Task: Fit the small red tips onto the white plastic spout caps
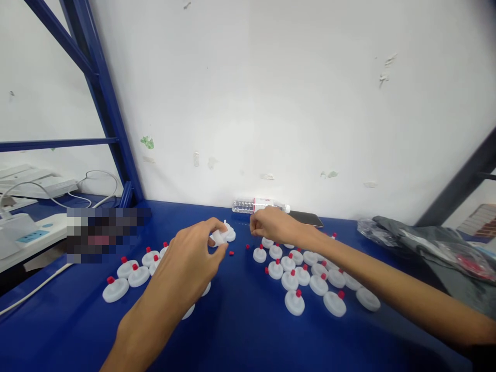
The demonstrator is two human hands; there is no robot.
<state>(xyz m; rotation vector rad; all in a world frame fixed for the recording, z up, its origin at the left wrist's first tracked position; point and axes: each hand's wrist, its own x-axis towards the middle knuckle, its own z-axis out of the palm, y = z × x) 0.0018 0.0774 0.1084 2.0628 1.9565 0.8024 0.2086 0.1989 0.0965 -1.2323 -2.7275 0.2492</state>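
My left hand (194, 256) pinches a translucent white nozzle lid (219, 237) between thumb and fingers. Just behind that piece another white lid (230, 232) rests on the blue table (232, 320), with no red tip showing on it. To the right, my right hand (274, 223) is closed with its fingertips pressed together; whatever they may hold is hidden. Two small red caps, one at the left (231, 253) and one at the right (248, 246), lie loose between the hands. Under and beside my right forearm spread several round white lids (290, 280) with red caps on their nozzles.
More red-capped lids (116, 290) stand at the left, some hidden by my left arm. A clear bottle (244, 206) and a dark phone (306, 218) lie by the wall. Plastic bags and grey cloth (422, 253) occupy the right; a power strip (34, 235) and cables the left.
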